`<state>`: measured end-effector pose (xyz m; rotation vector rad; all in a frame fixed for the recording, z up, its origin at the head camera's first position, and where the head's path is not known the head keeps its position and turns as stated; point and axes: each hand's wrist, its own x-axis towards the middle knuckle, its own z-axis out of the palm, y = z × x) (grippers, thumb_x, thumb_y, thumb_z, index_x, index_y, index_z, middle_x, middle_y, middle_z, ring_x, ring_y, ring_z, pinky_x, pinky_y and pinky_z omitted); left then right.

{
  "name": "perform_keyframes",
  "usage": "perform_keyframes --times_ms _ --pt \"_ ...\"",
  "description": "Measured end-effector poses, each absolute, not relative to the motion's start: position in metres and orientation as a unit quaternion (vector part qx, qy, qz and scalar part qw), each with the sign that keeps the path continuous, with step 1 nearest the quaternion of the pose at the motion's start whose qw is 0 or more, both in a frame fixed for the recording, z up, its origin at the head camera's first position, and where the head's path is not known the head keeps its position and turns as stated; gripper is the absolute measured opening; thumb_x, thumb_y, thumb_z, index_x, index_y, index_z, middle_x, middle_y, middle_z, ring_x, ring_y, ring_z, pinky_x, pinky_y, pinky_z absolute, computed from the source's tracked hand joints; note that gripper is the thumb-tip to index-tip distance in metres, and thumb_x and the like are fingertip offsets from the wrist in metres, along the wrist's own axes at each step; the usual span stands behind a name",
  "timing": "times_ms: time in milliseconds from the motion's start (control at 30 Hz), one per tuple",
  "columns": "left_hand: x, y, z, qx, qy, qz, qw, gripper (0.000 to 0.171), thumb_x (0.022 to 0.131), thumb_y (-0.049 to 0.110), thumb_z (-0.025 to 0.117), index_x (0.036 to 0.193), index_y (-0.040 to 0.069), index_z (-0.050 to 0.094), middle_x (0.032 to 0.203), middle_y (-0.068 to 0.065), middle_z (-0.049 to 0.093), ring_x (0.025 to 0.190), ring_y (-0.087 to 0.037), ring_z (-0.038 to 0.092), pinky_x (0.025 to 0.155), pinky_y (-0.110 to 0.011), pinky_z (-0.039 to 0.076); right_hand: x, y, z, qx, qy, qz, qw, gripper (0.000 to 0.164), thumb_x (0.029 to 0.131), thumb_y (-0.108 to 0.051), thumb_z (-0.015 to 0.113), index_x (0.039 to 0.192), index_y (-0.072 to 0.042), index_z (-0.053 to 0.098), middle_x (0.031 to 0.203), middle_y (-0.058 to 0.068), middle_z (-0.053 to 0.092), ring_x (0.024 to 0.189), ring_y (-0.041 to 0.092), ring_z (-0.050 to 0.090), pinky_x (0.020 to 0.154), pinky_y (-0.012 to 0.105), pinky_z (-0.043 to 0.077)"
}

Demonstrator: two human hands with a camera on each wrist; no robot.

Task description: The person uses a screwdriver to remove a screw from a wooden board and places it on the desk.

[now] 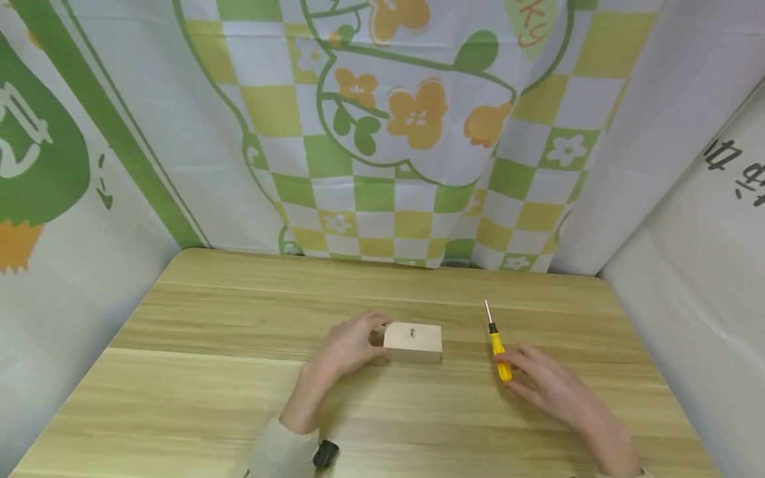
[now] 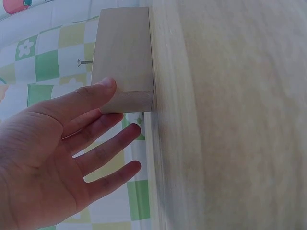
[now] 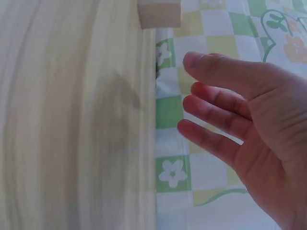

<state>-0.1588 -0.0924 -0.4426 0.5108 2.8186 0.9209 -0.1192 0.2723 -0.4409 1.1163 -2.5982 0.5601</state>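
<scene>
A pale wooden block (image 1: pixel 412 340) lies on the table, with a metal screw (image 2: pixel 85 63) standing partly out of its top face. My left hand (image 1: pixel 352 342) pinches the block's left end, thumb on the near side and forefinger behind; its other fingers are spread. To the right, my right hand (image 1: pixel 540 378) holds a screwdriver by its yellow handle (image 1: pixel 499 355), its forefinger across the handle and thumb by the butt end. The metal shaft points away toward the curtain. In the right wrist view the hand (image 3: pixel 240 115) shows over the table, and the screwdriver is hidden there.
The wood-grain table (image 1: pixel 197 392) ends at the back against a green and yellow checked curtain (image 1: pixel 382 226). White printed cloth walls (image 1: pixel 687 265) stand at both sides. A small black device (image 1: pixel 325 454) sits at the left sleeve.
</scene>
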Motion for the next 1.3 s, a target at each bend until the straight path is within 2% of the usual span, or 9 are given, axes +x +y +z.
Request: perform_keyframes --times_ms 100,167,233,333,367,867,967,1067,1300 --pt "-0.159 -0.093 -0.441 0.168 0.935 0.305 0.068 0.061 0.082 0.022 0.081 0.137 0.012 0.058 0.134 -0.004 0.062 0.109 -0.025 0.066 0.092 -0.049 0.053 -0.122 0.266 -0.437 0.409 -0.875 0.209 0.151 0.054 0.072 -0.005 0.085 0.121 -0.018 0.067 0.111 -0.008 0.062 0.092 0.006 0.064 0.079 0.014 0.051" --pt "-0.158 -0.093 -0.441 0.169 0.935 0.305 0.068 0.060 0.082 0.023 0.081 0.138 0.012 0.058 0.135 -0.005 0.062 0.109 -0.025 0.066 0.092 -0.049 0.053 -0.123 0.263 -0.433 0.419 -0.867 0.216 0.159 0.041 0.084 -0.018 0.080 0.122 -0.018 0.066 0.111 -0.008 0.062 0.092 0.006 0.063 0.080 0.011 0.049" --pt "-0.158 -0.093 -0.441 0.169 0.934 0.306 0.069 0.060 0.083 0.023 0.081 0.138 0.012 0.058 0.135 -0.005 0.062 0.109 -0.026 0.066 0.092 -0.049 0.054 -0.123 0.258 -0.429 0.426 -0.862 0.216 0.167 0.033 0.095 -0.033 0.067 0.123 -0.017 0.066 0.111 -0.007 0.061 0.092 0.006 0.063 0.080 0.010 0.048" --pt "-0.158 -0.093 -0.442 0.170 0.933 0.309 0.068 0.060 0.083 0.023 0.080 0.137 0.011 0.058 0.134 -0.006 0.062 0.109 -0.026 0.066 0.091 -0.050 0.054 -0.124 0.251 -0.425 0.434 -0.857 0.212 0.180 0.045 0.102 -0.047 0.042 0.123 -0.015 0.066 0.112 -0.004 0.062 0.094 0.009 0.064 0.081 0.014 0.051" --pt "-0.158 -0.093 -0.442 0.169 0.933 0.311 0.069 0.060 0.083 0.022 0.080 0.138 0.011 0.058 0.134 -0.006 0.062 0.109 -0.027 0.066 0.092 -0.050 0.053 -0.125 0.249 -0.423 0.435 -0.857 0.208 0.184 0.046 0.102 -0.047 0.041 0.123 -0.015 0.066 0.112 -0.003 0.063 0.094 0.009 0.065 0.082 0.014 0.051" --pt "-0.161 -0.095 -0.442 0.167 0.934 0.307 0.070 0.062 0.082 0.024 0.081 0.138 0.014 0.058 0.137 -0.004 0.061 0.111 -0.026 0.066 0.094 -0.051 0.052 -0.136 0.212 -0.403 0.479 -0.804 0.261 0.236 0.032 0.104 -0.029 0.049 0.113 -0.009 0.072 0.103 -0.001 0.067 0.084 0.008 0.064 0.075 0.012 0.052" --pt "-0.161 -0.095 -0.442 0.169 0.935 0.305 0.070 0.063 0.082 0.025 0.081 0.139 0.015 0.057 0.140 -0.003 0.059 0.112 -0.026 0.065 0.097 -0.052 0.051 -0.139 0.201 -0.397 0.496 -0.789 0.260 0.254 0.022 0.097 -0.017 0.061 0.113 -0.006 0.072 0.101 -0.001 0.067 0.083 0.008 0.063 0.075 0.013 0.052" --pt "-0.162 -0.094 -0.443 0.169 0.935 0.304 0.070 0.063 0.081 0.025 0.081 0.139 0.015 0.058 0.141 -0.003 0.059 0.113 -0.025 0.065 0.098 -0.053 0.050 -0.139 0.190 -0.391 0.498 -0.787 0.259 0.257 0.024 0.089 -0.011 0.068 0.113 -0.006 0.071 0.098 -0.002 0.067 0.081 0.007 0.061 0.074 0.016 0.053" --pt "-0.162 -0.095 -0.444 0.168 0.936 0.303 0.071 0.062 0.081 0.023 0.081 0.138 0.016 0.058 0.140 -0.003 0.059 0.113 -0.026 0.064 0.097 -0.053 0.051 -0.142 0.169 -0.379 0.471 -0.794 0.297 0.245 0.021 0.089 -0.011 0.073 0.109 -0.006 0.071 0.106 0.004 0.071 0.092 0.015 0.068 0.086 0.015 0.053"
